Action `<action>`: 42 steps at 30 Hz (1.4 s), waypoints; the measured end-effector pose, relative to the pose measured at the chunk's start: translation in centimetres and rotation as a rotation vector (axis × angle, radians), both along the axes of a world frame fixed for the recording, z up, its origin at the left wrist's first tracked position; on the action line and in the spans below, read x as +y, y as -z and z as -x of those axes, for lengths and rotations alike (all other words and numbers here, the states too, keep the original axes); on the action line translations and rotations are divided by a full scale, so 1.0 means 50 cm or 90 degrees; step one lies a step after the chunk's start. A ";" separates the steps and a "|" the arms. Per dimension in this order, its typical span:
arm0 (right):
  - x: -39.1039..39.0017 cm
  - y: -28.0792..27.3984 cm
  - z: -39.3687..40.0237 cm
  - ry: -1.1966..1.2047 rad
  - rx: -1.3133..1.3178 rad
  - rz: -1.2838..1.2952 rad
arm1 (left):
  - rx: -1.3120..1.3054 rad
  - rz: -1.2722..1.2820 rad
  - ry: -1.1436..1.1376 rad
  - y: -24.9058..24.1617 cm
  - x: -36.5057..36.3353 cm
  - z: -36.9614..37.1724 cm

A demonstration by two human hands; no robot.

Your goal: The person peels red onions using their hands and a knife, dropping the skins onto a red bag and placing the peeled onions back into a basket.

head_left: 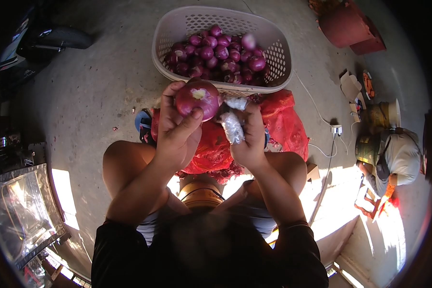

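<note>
A large red onion [197, 100] is held up in my left hand [177, 127], its thumb across the front and fingers behind. A pale patch shows on the onion's face. Close by its right side is my right hand [247, 132], with silvery wrapping [232, 128] around the thumb and another finger. Those wrapped fingers are closed together near the onion's edge; what they pinch, if anything, is too small to tell. Beyond both hands stands a grey plastic basket [278, 88] with many red onions [222, 52] in it.
A red mesh bag [285, 125] and loose onion skins [228, 173] lie below my hands. At right, a power strip [336, 129] with cables rests on the floor, near another person [401, 156]. A red container [345, 25] stands at upper right, a wheel [65, 37] at upper left.
</note>
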State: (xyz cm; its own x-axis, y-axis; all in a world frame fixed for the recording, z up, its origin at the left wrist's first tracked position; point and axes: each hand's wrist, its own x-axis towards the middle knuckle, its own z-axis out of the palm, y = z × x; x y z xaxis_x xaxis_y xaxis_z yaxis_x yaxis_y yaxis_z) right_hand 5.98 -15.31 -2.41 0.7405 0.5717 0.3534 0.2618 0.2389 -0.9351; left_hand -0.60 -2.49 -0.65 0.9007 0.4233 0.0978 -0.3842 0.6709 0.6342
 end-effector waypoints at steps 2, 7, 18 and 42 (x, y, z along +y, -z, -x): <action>-0.004 -0.019 -0.010 0.037 0.091 0.007 | -0.001 -0.024 -0.004 0.002 0.008 0.001; -0.021 -0.025 -0.035 0.018 0.197 0.009 | 0.017 -0.062 -0.011 0.006 0.021 0.003; -0.021 -0.020 -0.024 -0.044 -0.092 0.098 | -0.044 -0.311 -0.081 0.004 0.002 -0.008; -0.025 -0.019 -0.027 -0.015 0.028 0.055 | -0.029 -0.191 -0.038 0.013 0.002 -0.005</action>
State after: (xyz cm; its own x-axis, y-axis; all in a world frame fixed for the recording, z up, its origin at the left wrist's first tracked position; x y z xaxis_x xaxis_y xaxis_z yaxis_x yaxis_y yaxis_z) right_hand 7.32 -16.55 -1.44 0.7402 0.6161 0.2692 0.2145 0.1631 -0.9630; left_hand -0.33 -2.40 -1.28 0.8671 0.4212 0.2661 -0.4498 0.4319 0.7818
